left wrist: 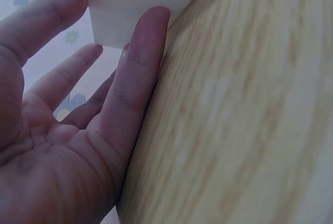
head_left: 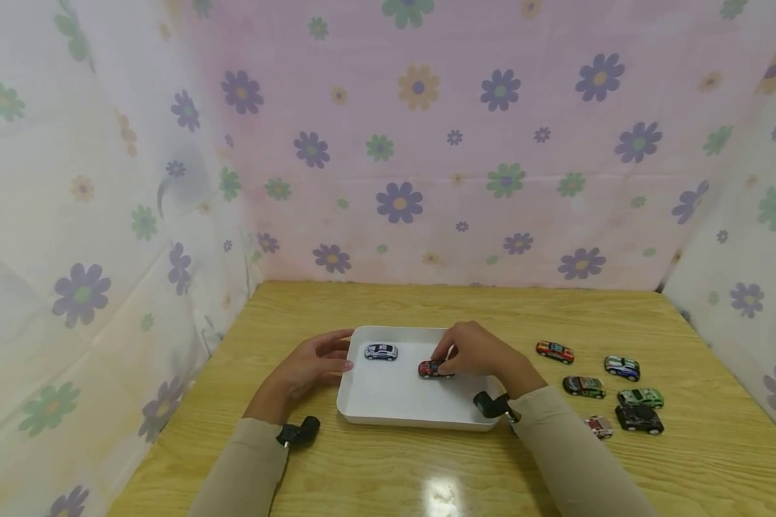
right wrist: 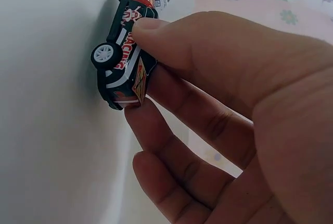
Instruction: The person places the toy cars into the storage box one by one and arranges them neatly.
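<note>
- Right hand pinches the red-and-black toy race car between thumb and fingertips, inside the white tray; a slack pinch could let it slip or roll off on its wheels.
- White toy car, left of that pinch: a sideways nudge could knock it.
- Left hand, fingers nearly straight, touches the tray's near wall; pushing could shift the tray under the pinch.

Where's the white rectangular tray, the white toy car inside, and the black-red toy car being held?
White rectangular tray (head_left: 388, 393): head view, bare floor.
White toy car (head_left: 381, 352): head view, mid-body.
Black-red toy car (right wrist: 125, 48): right wrist view, lettered side.
</note>
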A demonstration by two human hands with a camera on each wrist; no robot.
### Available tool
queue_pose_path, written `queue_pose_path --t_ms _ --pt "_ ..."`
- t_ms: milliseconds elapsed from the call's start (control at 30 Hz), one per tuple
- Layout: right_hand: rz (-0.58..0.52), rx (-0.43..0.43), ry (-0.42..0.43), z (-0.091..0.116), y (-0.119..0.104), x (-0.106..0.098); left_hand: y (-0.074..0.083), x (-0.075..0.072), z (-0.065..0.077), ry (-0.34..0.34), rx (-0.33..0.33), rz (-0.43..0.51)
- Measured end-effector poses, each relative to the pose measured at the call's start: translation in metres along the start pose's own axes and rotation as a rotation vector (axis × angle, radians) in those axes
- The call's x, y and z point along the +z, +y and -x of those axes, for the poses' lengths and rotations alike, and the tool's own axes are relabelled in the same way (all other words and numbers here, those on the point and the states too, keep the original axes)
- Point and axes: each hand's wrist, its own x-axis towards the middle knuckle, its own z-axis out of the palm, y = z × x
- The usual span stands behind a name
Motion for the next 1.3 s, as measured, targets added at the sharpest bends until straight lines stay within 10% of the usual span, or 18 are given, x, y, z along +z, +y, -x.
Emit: queue_pose_path --t_ms 1300 --pt "-0.037 -0.02 -0.053 -0.024 -0.027 0.022 0.001 0.001 0.001 -0.006 0.007 -0.008"
